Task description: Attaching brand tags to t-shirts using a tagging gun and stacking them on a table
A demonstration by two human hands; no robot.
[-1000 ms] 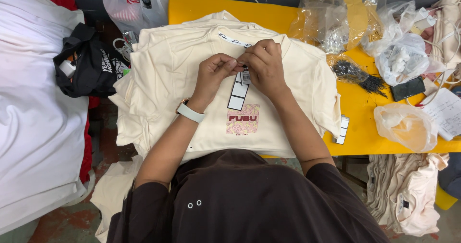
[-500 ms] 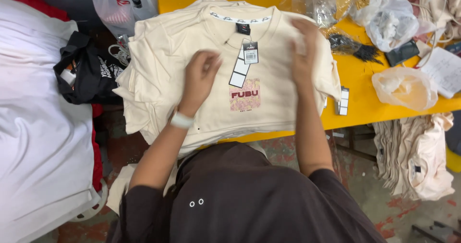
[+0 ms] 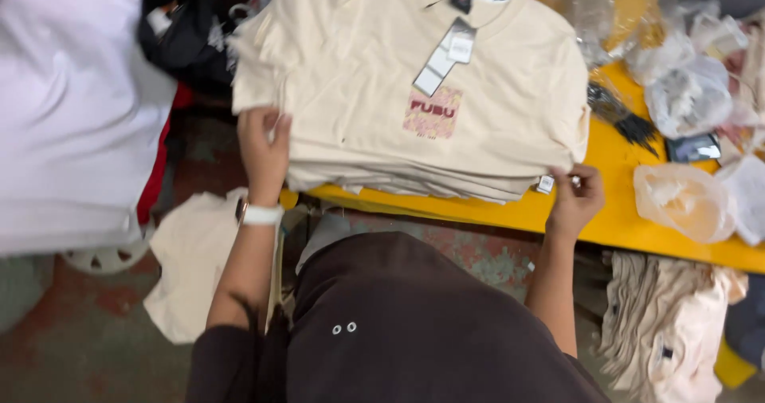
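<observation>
A stack of cream T-shirts (image 3: 374,92) lies on a yellow table (image 3: 637,212). The top shirt has a small pink print on the chest and paper hang tags (image 3: 446,56) at the collar. My left hand (image 3: 263,144), with a white watch on the wrist, grips the lower left corner of the stack. At the lower right corner my right hand (image 3: 575,196) pinches the hem of the shirts next to a small white tag. Both arms reach out from a dark brown top.
Clear plastic bags (image 3: 685,200) and a dark bundle of ties (image 3: 617,116) lie on the table's right side. A white sheet (image 3: 72,108) and black bag (image 3: 187,32) sit left. More cream garments lie on the floor (image 3: 195,259) and at lower right (image 3: 669,331).
My hands left the hang tags at the collar, slid outward and down, and now hold the lower corners of the shirt stack. The camera has tilted down and left.
</observation>
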